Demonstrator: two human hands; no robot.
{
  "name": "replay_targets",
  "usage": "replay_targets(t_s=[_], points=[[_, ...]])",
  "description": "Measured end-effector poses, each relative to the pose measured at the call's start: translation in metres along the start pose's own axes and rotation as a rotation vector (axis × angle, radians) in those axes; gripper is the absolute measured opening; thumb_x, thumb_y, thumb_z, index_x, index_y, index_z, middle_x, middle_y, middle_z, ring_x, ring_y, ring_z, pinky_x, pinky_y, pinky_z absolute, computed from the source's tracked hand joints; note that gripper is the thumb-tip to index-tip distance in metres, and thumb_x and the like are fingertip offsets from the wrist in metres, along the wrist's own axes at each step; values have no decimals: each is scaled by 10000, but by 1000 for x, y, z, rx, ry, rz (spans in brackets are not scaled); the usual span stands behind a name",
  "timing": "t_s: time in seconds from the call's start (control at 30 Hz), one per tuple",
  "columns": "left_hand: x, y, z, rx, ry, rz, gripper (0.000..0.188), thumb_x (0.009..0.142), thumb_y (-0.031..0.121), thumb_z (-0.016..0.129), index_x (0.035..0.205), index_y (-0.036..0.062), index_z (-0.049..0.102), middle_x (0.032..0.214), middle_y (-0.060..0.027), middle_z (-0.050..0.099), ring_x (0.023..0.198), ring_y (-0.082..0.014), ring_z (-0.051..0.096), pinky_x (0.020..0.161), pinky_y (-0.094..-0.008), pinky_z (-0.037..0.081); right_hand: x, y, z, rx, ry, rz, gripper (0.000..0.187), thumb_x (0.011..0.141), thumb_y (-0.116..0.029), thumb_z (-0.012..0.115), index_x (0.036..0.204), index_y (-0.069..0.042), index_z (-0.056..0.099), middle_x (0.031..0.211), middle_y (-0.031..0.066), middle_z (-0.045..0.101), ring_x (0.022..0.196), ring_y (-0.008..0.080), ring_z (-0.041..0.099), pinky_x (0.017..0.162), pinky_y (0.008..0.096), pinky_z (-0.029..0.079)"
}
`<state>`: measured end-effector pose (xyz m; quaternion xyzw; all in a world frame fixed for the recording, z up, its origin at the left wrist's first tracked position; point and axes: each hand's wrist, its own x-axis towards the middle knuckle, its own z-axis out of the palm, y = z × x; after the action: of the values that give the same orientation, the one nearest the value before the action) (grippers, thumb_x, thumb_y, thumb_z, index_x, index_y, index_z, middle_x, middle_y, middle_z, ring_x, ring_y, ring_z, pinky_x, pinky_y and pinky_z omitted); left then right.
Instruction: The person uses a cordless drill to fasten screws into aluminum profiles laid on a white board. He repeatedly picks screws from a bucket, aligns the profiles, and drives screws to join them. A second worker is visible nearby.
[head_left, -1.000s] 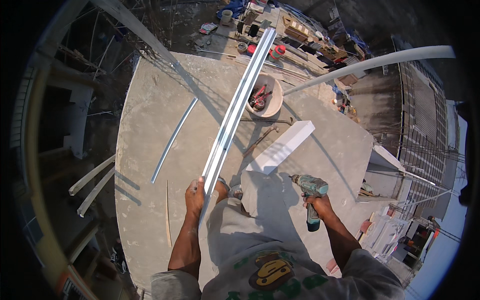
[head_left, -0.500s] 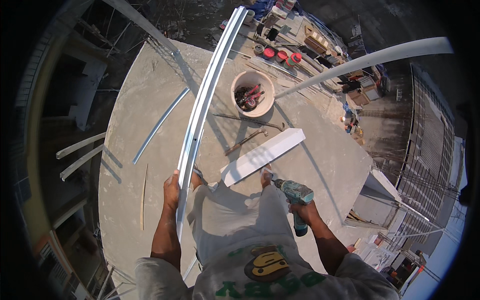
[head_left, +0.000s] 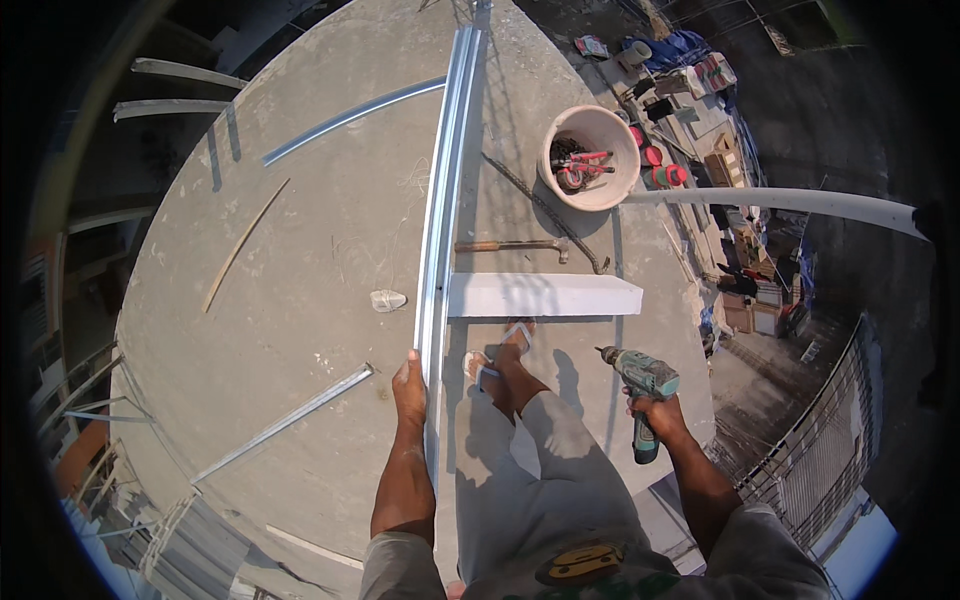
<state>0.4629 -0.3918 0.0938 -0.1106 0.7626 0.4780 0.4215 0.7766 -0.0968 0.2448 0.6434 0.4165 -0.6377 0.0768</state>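
Person standing on a concrete floor (head_left: 330, 230), seen from the head. The left hand (head_left: 409, 388) is gripping a long silvery metal channel (head_left: 441, 200) near its lower part, the fingers curling about its left edge and the thumb lying along it. The channel is running almost straight away from the body, its near end passing beside the left forearm. The right hand (head_left: 657, 415) is wrapping firmly around the handle of a teal-and-black power drill (head_left: 650, 375); the drill is hanging well to the right of the channel, its nose pointing forward and to the left.

In front of the sandalled feet (head_left: 515, 335), a long white block (head_left: 545, 295) is lying crosswise, its left end meeting the channel in view; whether the two are touching cannot be told. Just beyond it a wooden-handled hammer (head_left: 510, 245) is resting, and a dark bar (head_left: 545, 210) is slanting between the hammer and a pale bucket (head_left: 625, 150). The bucket is holding red-handled tools (head_left: 592, 165). Left of the channel, a curved-looking metal strip (head_left: 350, 120), a thin wooden strip (head_left: 245, 245) and a second metal length (head_left: 285, 422) are lying well apart from one another.
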Motion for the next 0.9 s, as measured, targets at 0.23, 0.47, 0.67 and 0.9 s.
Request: replay_targets(t_s=[0.23, 0.47, 0.67, 0.9], points=[[65, -121, 65, -208, 217, -120, 619, 1009, 561, 493, 1008, -34, 665, 859, -56, 635, 794, -151, 566, 752, -317, 474, 149, 26, 37, 92, -269, 76, 531, 751, 1, 655, 1278, 4, 591, 1114, 125, 709, 785, 212, 683, 730, 341, 571], [100, -157, 107, -316, 230, -96, 629, 994, 593, 491, 1035, -11, 660, 820, -49, 629, 735, -151, 576, 665, -302, 477, 277, 56, 48, 139, -575, 222, 514, 810, -70, 672, 1305, 7, 558, 1130, 164, 702, 814, 256, 707, 778, 378, 599], [125, -185, 121, -310, 301, -110, 605, 1015, 572, 457, 1050, -4, 640, 901, -61, 627, 816, -155, 568, 745, -315, 476, 319, 77, 29, 56, -478, 370, 429, 844, -148, 705, 1235, -5, 603, 1016, 147, 714, 852, 240, 701, 805, 373, 580], [126, -172, 110, -32, 401, -22, 589, 1004, 545, 500, 1193, -8, 576, 1063, -112, 620, 1008, -215, 571, 915, -353, 458, 325, 72, 25, -28, -515, 253, 432, 785, -69, 725, 1204, -27, 630, 1028, 88, 713, 937, 214, 683, 895, 380, 533]])
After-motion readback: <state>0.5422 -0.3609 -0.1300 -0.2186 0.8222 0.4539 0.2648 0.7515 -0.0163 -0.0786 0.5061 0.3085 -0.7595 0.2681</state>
